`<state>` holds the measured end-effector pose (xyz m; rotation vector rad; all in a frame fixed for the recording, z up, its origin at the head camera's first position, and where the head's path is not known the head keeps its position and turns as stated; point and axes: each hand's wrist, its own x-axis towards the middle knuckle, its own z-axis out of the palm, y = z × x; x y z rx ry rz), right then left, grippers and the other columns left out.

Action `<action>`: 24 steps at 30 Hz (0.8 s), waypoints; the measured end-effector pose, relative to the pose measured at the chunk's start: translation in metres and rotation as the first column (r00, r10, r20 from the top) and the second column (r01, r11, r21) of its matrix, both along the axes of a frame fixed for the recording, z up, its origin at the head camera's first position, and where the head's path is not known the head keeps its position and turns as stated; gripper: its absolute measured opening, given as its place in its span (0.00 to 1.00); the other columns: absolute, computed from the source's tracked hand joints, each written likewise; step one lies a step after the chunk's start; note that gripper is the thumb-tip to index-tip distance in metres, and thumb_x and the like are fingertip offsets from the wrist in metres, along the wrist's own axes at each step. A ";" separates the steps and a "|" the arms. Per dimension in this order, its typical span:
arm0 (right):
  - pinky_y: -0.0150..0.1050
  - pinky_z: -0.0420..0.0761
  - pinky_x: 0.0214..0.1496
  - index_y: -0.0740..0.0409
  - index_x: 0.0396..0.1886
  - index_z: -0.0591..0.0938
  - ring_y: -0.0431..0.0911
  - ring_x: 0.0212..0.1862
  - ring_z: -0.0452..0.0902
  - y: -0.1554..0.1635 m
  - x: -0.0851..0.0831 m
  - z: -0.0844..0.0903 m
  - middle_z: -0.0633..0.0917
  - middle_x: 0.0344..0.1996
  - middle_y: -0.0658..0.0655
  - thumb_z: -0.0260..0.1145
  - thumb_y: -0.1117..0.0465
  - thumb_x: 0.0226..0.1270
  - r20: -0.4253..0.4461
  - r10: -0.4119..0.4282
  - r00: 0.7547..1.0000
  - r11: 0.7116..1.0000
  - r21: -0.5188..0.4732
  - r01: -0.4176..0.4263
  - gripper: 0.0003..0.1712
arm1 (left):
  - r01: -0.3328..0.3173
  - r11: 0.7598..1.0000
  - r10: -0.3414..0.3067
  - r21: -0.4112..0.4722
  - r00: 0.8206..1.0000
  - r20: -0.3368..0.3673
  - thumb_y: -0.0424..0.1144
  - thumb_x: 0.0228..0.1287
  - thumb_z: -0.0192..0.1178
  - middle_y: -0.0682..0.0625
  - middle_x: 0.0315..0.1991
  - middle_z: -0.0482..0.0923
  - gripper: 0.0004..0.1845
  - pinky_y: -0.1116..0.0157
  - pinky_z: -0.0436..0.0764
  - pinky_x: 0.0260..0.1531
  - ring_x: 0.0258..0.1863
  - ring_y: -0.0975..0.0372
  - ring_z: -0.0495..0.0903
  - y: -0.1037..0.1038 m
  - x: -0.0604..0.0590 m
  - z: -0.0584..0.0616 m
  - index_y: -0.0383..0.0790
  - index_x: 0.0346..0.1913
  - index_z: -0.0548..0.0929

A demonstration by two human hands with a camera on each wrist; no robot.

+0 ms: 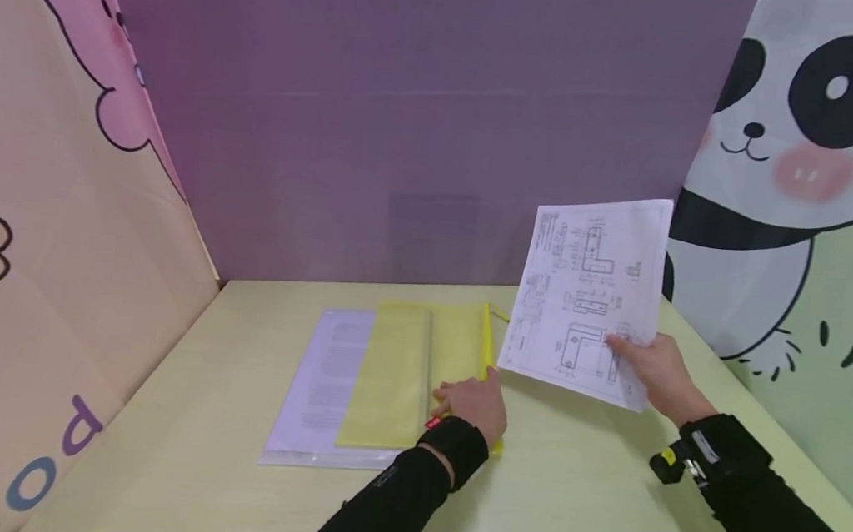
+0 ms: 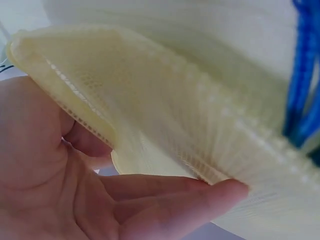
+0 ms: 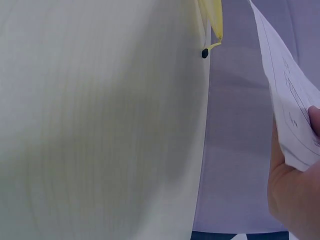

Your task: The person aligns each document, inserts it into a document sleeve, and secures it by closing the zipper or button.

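A: What is the right hand doing?

B: Its thumb and fingers pinch the bottom edge of a white sheet of paper with black line drawings. The paper is up in the air, tilted, above the right side of the pale yellow-green table. It does not touch the table.

A: And the left hand?

B: It sits on the right edge of a flat yellow mesh zip pouch. In the wrist view the fingers curl under the soft mesh edge and lift it a bit. So that hand grips the pouch.

A: Where is the pouch?

B: It lies flat near the middle of the table. The paper hangs just to its right, near the left hand.

A: Is something under the pouch?

B: Yes. A clear plastic sleeve with a printed white page inside lies under it and sticks out on the left side.

A: What do the arms wear?

B: Black sleeves. The right wrist has a black band with a small yellow bit.

A: What is around the table?

B: A purple wall is at the back. A pink and orange sheet with a flower is on the left. A panda picture is on the right.
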<state>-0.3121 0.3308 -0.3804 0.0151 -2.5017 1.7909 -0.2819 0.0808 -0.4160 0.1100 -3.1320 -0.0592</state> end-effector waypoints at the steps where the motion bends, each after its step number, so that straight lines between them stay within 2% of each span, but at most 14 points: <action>1: 0.44 0.87 0.43 0.66 0.75 0.66 0.41 0.42 0.87 0.000 0.000 0.000 0.87 0.53 0.58 0.61 0.52 0.78 0.002 -0.003 1.000 1.000 0.003 0.003 0.35 | -0.002 1.000 0.002 0.000 1.000 0.001 0.46 0.72 0.58 0.36 0.54 0.84 0.21 0.38 0.84 0.36 0.55 0.33 0.79 0.000 -0.001 0.000 0.49 0.65 0.82; 4: 0.44 0.87 0.44 0.66 0.75 0.66 0.42 0.42 0.88 0.001 -0.001 -0.002 0.86 0.54 0.60 0.60 0.51 0.79 0.008 -0.002 1.000 1.000 0.004 0.002 0.35 | 0.011 1.000 -0.011 -0.008 1.000 0.004 0.48 0.69 0.59 0.34 0.55 0.83 0.18 0.41 0.85 0.33 0.54 0.35 0.80 -0.004 -0.002 -0.002 0.40 0.52 0.89; 7: 0.44 0.87 0.44 0.66 0.75 0.65 0.43 0.42 0.88 0.001 -0.001 -0.004 0.85 0.56 0.63 0.60 0.51 0.79 0.021 -0.009 1.000 1.000 0.007 0.009 0.35 | 0.072 0.997 -0.072 -0.027 0.997 0.001 0.51 0.64 0.60 0.36 0.51 0.85 0.21 0.45 0.85 0.27 0.50 0.38 0.82 -0.010 -0.001 -0.002 0.38 0.46 0.89; 10: 0.44 0.87 0.44 0.66 0.75 0.65 0.43 0.42 0.88 -0.002 -0.002 -0.008 0.85 0.55 0.62 0.59 0.51 0.79 0.041 -0.030 0.999 1.000 0.001 0.030 0.35 | 0.131 0.991 -0.131 -0.020 0.991 0.003 0.54 0.65 0.56 0.40 0.39 0.86 0.21 0.49 0.81 0.21 0.37 0.45 0.84 -0.015 0.001 0.000 0.38 0.34 0.87; 12: 0.43 0.87 0.44 0.66 0.76 0.64 0.43 0.41 0.87 -0.005 -0.002 -0.010 0.85 0.56 0.62 0.59 0.52 0.80 0.061 -0.046 0.997 0.999 -0.009 0.046 0.34 | 0.156 0.988 -0.156 -0.017 0.988 0.001 0.55 0.67 0.53 0.44 0.31 0.84 0.22 0.49 0.78 0.19 0.28 0.49 0.81 -0.018 0.002 0.003 0.40 0.27 0.83; 14: 0.42 0.86 0.44 0.66 0.76 0.64 0.42 0.41 0.87 -0.009 -0.003 -0.012 0.84 0.57 0.64 0.59 0.53 0.80 0.086 -0.066 0.994 0.998 -0.017 0.068 0.34 | 0.171 0.985 -0.171 -0.017 0.985 0.008 0.55 0.67 0.53 0.46 0.25 0.81 0.22 0.50 0.76 0.18 0.22 0.52 0.77 -0.020 0.002 0.004 0.42 0.24 0.81; 16: 0.41 0.86 0.43 0.67 0.75 0.64 0.42 0.41 0.87 -0.014 -0.005 -0.015 0.82 0.58 0.66 0.59 0.53 0.79 0.115 -0.089 0.989 0.995 -0.026 0.093 0.34 | 0.180 0.983 -0.180 -0.030 0.984 0.006 0.54 0.67 0.54 0.47 0.26 0.81 0.19 0.51 0.75 0.19 0.21 0.54 0.76 -0.021 0.002 0.004 0.43 0.31 0.84; 18: 0.40 0.86 0.43 0.68 0.75 0.64 0.42 0.40 0.86 -0.018 -0.006 -0.017 0.81 0.59 0.68 0.59 0.54 0.80 0.144 -0.110 0.983 0.993 -0.031 0.116 0.34 | 0.182 0.983 -0.182 -0.031 0.983 0.003 0.53 0.66 0.57 0.47 0.29 0.83 0.18 0.53 0.75 0.19 0.23 0.55 0.77 -0.022 0.002 0.003 0.44 0.47 0.86; 21: 0.39 0.86 0.43 0.68 0.76 0.63 0.43 0.41 0.86 -0.025 -0.007 -0.020 0.78 0.62 0.71 0.58 0.54 0.80 0.179 -0.124 0.976 0.991 -0.027 0.131 0.34 | 0.190 0.981 -0.189 -0.042 0.982 0.018 0.54 0.68 0.56 0.46 0.35 0.84 0.31 0.56 0.73 0.21 0.26 0.54 0.77 -0.024 0.002 0.002 0.50 0.72 0.74; 22: 0.39 0.85 0.43 0.68 0.76 0.62 0.44 0.42 0.86 -0.026 -0.008 -0.021 0.76 0.64 0.72 0.57 0.54 0.80 0.189 -0.123 0.974 0.991 -0.022 0.130 0.34 | 0.194 0.980 -0.193 -0.046 0.981 0.024 0.54 0.69 0.55 0.46 0.36 0.84 0.34 0.57 0.72 0.21 0.26 0.54 0.77 -0.024 0.002 0.002 0.51 0.76 0.68; 24: 0.39 0.85 0.44 0.68 0.77 0.61 0.45 0.43 0.85 -0.029 -0.008 -0.022 0.74 0.66 0.73 0.57 0.54 0.81 0.201 -0.116 0.973 0.992 -0.018 0.122 0.34 | 0.197 0.979 -0.196 -0.045 0.980 0.030 0.54 0.70 0.53 0.45 0.34 0.84 0.36 0.58 0.71 0.22 0.26 0.54 0.76 -0.025 0.002 0.002 0.50 0.79 0.63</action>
